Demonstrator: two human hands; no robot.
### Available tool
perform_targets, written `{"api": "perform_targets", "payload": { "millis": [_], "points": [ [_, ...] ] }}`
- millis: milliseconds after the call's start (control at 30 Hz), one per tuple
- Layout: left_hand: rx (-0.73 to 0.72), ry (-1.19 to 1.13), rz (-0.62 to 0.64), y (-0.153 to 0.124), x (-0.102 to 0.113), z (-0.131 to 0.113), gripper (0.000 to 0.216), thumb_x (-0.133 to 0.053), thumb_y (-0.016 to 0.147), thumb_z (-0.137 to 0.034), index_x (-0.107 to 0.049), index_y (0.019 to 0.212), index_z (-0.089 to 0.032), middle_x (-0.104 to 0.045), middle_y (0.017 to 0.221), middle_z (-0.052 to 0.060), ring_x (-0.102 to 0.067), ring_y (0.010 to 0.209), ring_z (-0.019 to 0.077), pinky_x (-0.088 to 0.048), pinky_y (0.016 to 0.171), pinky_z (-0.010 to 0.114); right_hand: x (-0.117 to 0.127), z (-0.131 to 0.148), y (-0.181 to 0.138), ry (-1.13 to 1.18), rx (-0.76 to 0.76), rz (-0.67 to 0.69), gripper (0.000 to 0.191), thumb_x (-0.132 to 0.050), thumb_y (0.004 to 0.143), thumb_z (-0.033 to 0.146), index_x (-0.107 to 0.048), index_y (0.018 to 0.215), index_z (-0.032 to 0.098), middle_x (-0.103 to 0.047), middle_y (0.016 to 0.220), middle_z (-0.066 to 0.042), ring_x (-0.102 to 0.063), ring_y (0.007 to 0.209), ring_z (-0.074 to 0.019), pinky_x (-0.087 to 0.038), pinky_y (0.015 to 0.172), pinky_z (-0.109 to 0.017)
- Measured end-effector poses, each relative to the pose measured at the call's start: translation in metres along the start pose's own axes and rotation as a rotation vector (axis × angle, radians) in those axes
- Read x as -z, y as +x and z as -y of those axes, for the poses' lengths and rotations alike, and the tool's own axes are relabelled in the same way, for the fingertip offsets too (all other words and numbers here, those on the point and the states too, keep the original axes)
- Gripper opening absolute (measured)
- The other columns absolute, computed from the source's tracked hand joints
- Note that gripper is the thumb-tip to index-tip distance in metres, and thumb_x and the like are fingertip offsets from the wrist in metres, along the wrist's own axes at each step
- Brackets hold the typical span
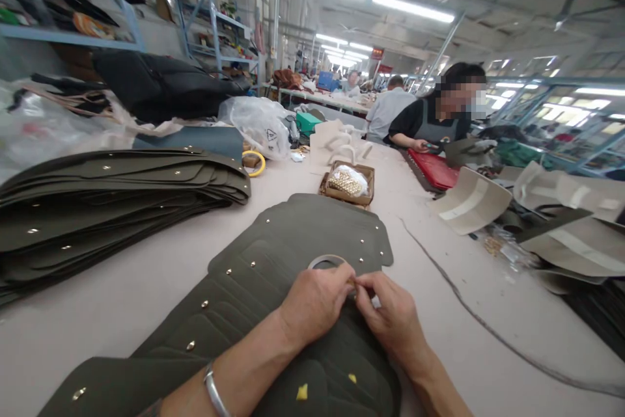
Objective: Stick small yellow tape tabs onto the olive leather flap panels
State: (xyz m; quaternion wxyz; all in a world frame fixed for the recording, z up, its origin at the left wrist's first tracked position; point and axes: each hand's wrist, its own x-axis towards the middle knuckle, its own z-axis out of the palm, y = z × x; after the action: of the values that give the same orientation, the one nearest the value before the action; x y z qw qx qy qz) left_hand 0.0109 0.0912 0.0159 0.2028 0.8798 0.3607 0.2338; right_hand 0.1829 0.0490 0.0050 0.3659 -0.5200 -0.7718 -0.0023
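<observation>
Your left hand (315, 296) and right hand (390, 316) meet now, thumbs and fingertips pinched together on a small tan bit (351, 281), too tiny to identify. Just behind them there's a thin pale ring (328, 257), its near side hidden by your left hand; whether those fingers grip it too, you can't tell from here. Beneath lie the dark olive, metal-studded panels (288, 225), screened by your forearms and cut off at the bottom of the view. Now the edges: the topmost panel's far end stops just short of an open cardboard box (348, 198) of gold-coloured pieces. To your right, bare pale tabletop (420, 274) opens up, crossed by a dark thin cord (459, 300). Leftward, a narrower bare strip runs to the thick olive stack (146, 176), itself cut off by the frame.
</observation>
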Motion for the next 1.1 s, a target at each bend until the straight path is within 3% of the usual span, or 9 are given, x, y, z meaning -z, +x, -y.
{"api": "perform_targets", "payload": {
  "millis": [133, 267, 400, 500, 600, 700, 900, 1100],
  "points": [
    [-0.009, 0.061, -0.021, 0.001, 0.0, 0.0, 0.014, -0.042, 0.094, -0.023, -0.055, 0.088, -0.021, -0.064, 0.082, 0.0, -0.061, 0.075, 0.0154, -0.045, 0.065, 0.023, 0.001, 0.009, 0.002, 0.031, -0.141, -0.018, 0.014, -0.051, 0.085, 0.019, -0.063, 0.079, 0.019, -0.064, 0.067, -0.001, -0.058, 0.059, -0.0135, -0.045, 0.058, -0.025],
    [-0.054, 0.08, -0.086, 0.001, 0.001, -0.002, 0.018, -0.039, 0.095, -0.021, -0.054, 0.086, -0.02, -0.061, 0.081, 0.001, -0.059, 0.074, 0.0154, -0.045, 0.066, 0.024, -0.003, 0.014, 0.006, 0.27, -0.457, -0.019, 0.017, -0.057, 0.082, 0.029, -0.065, 0.073, 0.018, -0.062, 0.059, 0.0, -0.056, 0.053, -0.0128, -0.045, 0.052, -0.024],
    [-0.094, 0.082, -0.13, 0.0, 0.0, -0.003, 0.018, -0.038, 0.095, -0.021, -0.055, 0.089, -0.019, -0.062, 0.084, 0.002, -0.058, 0.075, 0.0146, -0.046, 0.067, 0.024, -0.004, -0.007, 0.011, 0.589, -0.774, -0.096, 0.029, -0.068, 0.072, 0.044, -0.066, 0.071, 0.015, -0.059, 0.051, 0.001, -0.054, 0.045, -0.0121, -0.047, 0.045, -0.024],
    [-0.02, 0.178, -0.062, 0.001, -0.001, 0.0, 0.014, -0.043, 0.095, -0.022, -0.055, 0.09, -0.019, -0.062, 0.086, 0.002, -0.058, 0.081, 0.0172, -0.047, 0.069, 0.026, 0.002, -0.031, 0.015, 0.66, -0.886, -0.142, 0.038, -0.076, 0.062, 0.047, -0.07, 0.078, 0.013, -0.065, 0.06, -0.002, -0.059, 0.052, -0.0134, -0.053, 0.05, -0.026],
    [0.021, 0.273, 0.043, 0.003, -0.003, 0.004, 0.012, -0.044, 0.094, -0.018, -0.056, 0.089, -0.019, -0.062, 0.088, 0.004, -0.056, 0.085, 0.0204, -0.049, 0.069, 0.03, 0.006, -0.046, 0.02, 0.624, -0.868, -0.072, 0.041, -0.078, 0.061, 0.047, -0.071, 0.08, 0.013, -0.067, 0.067, -0.005, -0.061, 0.057, -0.014, -0.054, 0.053, -0.026],
    [0.017, 0.288, 0.09, 0.004, -0.004, 0.005, 0.014, -0.043, 0.093, -0.015, -0.056, 0.09, -0.019, -0.061, 0.09, 0.005, -0.054, 0.087, 0.0208, -0.05, 0.07, 0.031, 0.003, -0.051, 0.026, 0.514, -0.818, 0.037, 0.038, -0.074, 0.065, 0.048, -0.071, 0.079, 0.013, -0.065, 0.06, -0.003, -0.06, 0.053, -0.0139, -0.051, 0.05, -0.026],
    [0.017, 0.288, 0.081, 0.004, -0.005, 0.006, 0.014, -0.043, 0.093, -0.016, -0.056, 0.091, -0.02, -0.061, 0.091, 0.004, -0.053, 0.086, 0.0208, -0.05, 0.069, 0.03, -0.007, -0.059, 0.034, 0.202, -0.707, 0.179, 0.031, -0.06, 0.075, 0.043, -0.071, 0.08, 0.014, -0.063, 0.055, -0.001, -0.057, 0.049, -0.0142, -0.043, 0.046, -0.024],
    [0.03, 0.281, 0.098, 0.004, -0.005, 0.006, 0.015, -0.043, 0.092, -0.015, -0.056, 0.091, -0.02, -0.06, 0.092, 0.004, -0.052, 0.086, 0.02, -0.05, 0.07, 0.029, -0.007, -0.051, 0.042, -0.103, -0.531, 0.246, 0.024, -0.053, 0.079, 0.034, -0.072, 0.076, 0.021, -0.072, 0.07, -0.003, -0.065, 0.064, -0.0187, -0.046, 0.061, -0.029]
  ]
}}
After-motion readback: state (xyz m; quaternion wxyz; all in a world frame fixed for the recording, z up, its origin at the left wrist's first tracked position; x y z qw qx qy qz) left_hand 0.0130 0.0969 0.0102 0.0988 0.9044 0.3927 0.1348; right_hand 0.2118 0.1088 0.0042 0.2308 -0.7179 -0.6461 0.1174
